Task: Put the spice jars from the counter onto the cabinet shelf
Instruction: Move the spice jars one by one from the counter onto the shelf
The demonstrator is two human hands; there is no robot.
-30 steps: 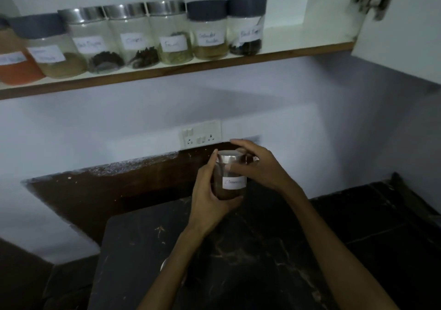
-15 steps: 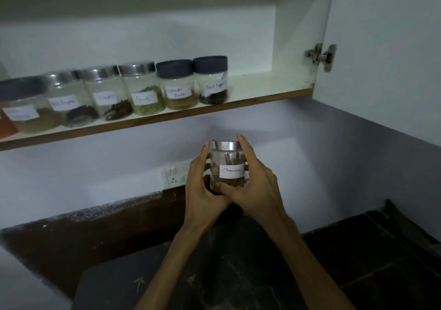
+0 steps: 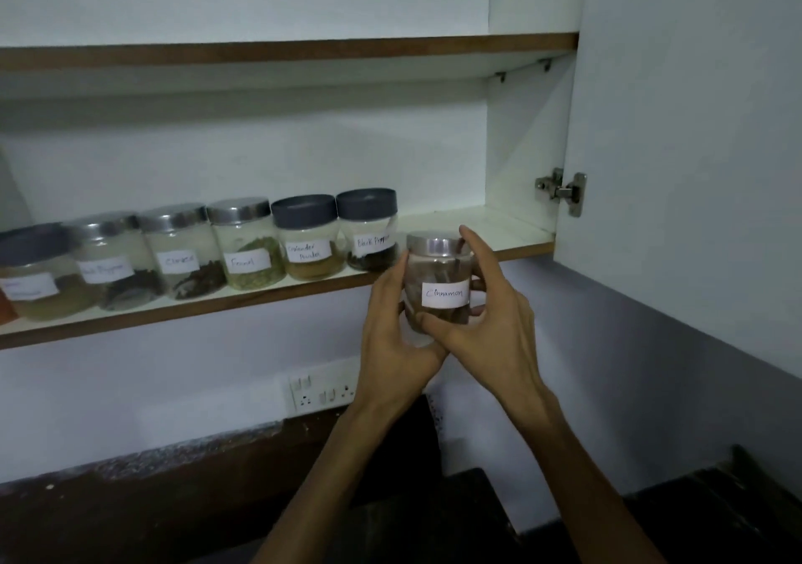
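Note:
A clear cinnamon jar [image 3: 439,277] with a steel lid and a white label is in the air just in front of the cabinet shelf [image 3: 499,227]. My left hand [image 3: 395,338] grips its left side and bottom. My right hand [image 3: 490,325] grips its right side, thumb under the label. The jar is level with the shelf's front edge, right of the black pepper jar [image 3: 369,229]. Several labelled spice jars stand in a row on the shelf, among them coriander powder [image 3: 306,238], fennel [image 3: 245,244] and cloves [image 3: 180,251].
The open cabinet door [image 3: 685,129] hangs at the right with its hinge [image 3: 562,190] beside the shelf's free right end. An upper shelf [image 3: 282,49] runs above. A wall socket panel [image 3: 321,388] sits below, and the dark counter [image 3: 434,520] lies at the bottom.
Both hands have lifted the cinnamon jar from the counter up to shelf height, and my view has tilted upward into the cabinet.

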